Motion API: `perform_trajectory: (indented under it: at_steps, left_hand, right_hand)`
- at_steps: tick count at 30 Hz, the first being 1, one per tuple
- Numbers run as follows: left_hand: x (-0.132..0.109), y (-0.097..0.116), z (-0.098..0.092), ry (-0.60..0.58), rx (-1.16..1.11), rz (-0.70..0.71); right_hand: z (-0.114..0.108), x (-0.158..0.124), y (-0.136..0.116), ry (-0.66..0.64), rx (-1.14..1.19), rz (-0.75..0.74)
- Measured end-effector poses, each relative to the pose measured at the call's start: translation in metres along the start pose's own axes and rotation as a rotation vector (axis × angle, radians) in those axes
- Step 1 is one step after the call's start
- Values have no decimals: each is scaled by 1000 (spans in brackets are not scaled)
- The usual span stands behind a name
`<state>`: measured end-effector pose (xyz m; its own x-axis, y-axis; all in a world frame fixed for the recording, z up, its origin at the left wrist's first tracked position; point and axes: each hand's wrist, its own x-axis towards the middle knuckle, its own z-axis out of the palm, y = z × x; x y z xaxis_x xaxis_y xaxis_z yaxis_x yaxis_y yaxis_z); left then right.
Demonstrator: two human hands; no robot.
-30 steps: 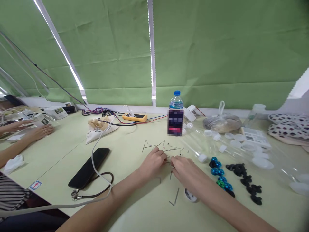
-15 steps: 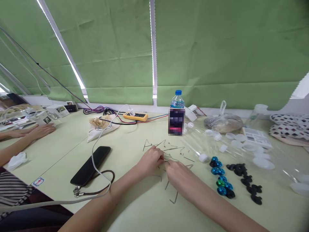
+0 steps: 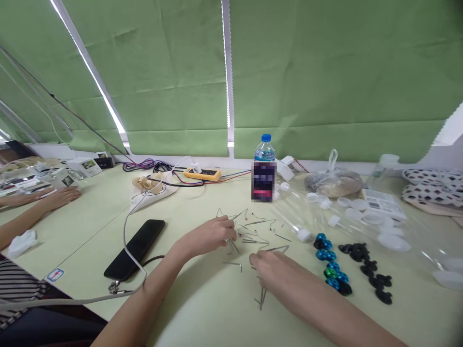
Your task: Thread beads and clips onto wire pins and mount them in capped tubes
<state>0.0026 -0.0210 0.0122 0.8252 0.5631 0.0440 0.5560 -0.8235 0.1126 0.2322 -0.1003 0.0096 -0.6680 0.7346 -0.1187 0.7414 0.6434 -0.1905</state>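
Several thin bent metal wires (image 3: 258, 226) lie scattered on the pale green table (image 3: 202, 308). My left hand (image 3: 211, 234) hovers over the left part of the wires with its fingers pinched on one wire (image 3: 231, 246). My right hand (image 3: 273, 272) rests lower, palm down and fingers curled, over an L-shaped wire (image 3: 261, 299); whether it holds anything is hidden. A triangle-shaped wire (image 3: 278, 249) lies just beyond my right hand.
A water bottle (image 3: 264, 168) stands behind the wires. Blue and green spinners (image 3: 331, 262) and black ones (image 3: 369, 270) lie to the right, beside clear tubes with white caps (image 3: 356, 217). A black phone (image 3: 135, 248) with cable lies left. Another person's hands (image 3: 54, 197) rest at far left.
My two hands have come apart: the left one slid left holding a wire, the right one drew back toward me over the L-shaped wire.
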Motion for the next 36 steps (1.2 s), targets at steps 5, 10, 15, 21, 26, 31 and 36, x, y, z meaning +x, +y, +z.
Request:
perform_trajectory:
  at_steps: [5, 10, 15, 21, 26, 31, 36]
  left_hand:
    - [3, -4, 6, 4, 24, 21]
    - [3, -1, 11, 30, -60, -45]
    - [5, 2, 16, 131, -294, -174]
    - [14, 9, 14, 339, -796, -373]
    - [22, 26, 28, 419, -1194, -478]
    - [26, 35, 37, 357, -1423, -525]
    - [23, 33, 38, 282, -1494, -524]
  right_hand:
    - [3, -7, -12, -86, -74, -90]
    - [16, 4, -26, -150, -131, -98]
    - [14, 9, -19, -60, 14, -58]
    - [-14, 17, 16, 83, 566, 23]
    - [-18, 27, 34, 277, 1015, 189]
    - [-4, 34, 32, 354, 1260, 293]
    - [2, 37, 31, 293, 1395, 310]
